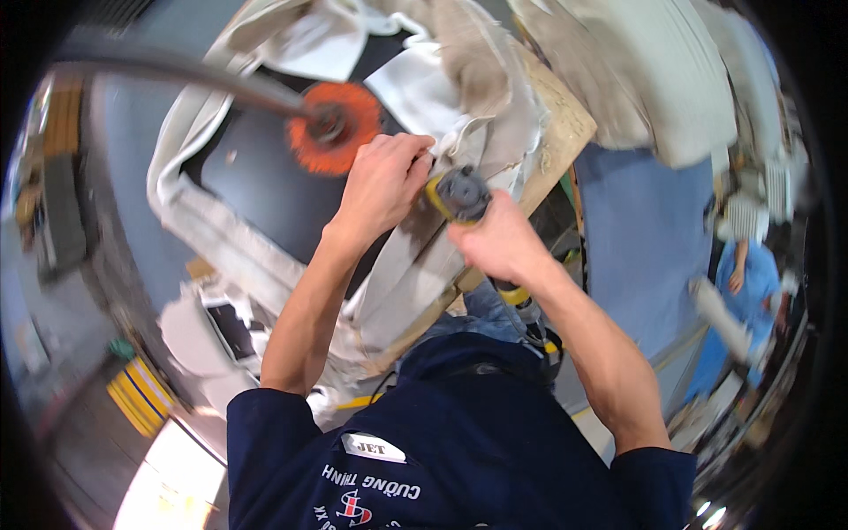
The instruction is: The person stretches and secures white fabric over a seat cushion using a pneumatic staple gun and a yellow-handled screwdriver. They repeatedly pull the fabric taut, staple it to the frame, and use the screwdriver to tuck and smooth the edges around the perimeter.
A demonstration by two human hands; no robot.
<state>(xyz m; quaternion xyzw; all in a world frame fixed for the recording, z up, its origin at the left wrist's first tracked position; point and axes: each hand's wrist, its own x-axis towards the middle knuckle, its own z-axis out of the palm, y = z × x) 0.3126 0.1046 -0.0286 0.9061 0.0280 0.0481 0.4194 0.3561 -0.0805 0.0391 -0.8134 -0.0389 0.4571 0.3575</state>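
Observation:
My right hand grips a yellow and black cordless drill, its head pointing away from me and leftward. Close to the front of the drill, my left hand has its fingers curled together at the edge of the upholstery; what they pinch is too small or hidden to name. Both hands are over an upholstered piece with beige fabric folded round its rim and a dark panel inside. An orange disc with a metal centre lies by my left fingers.
A thick metal bar runs from the upper left to the disc. Wooden board lies beneath the upholstery. Large beige upholstered pieces stand at the upper right, near a blue surface. Farther right is a person in blue.

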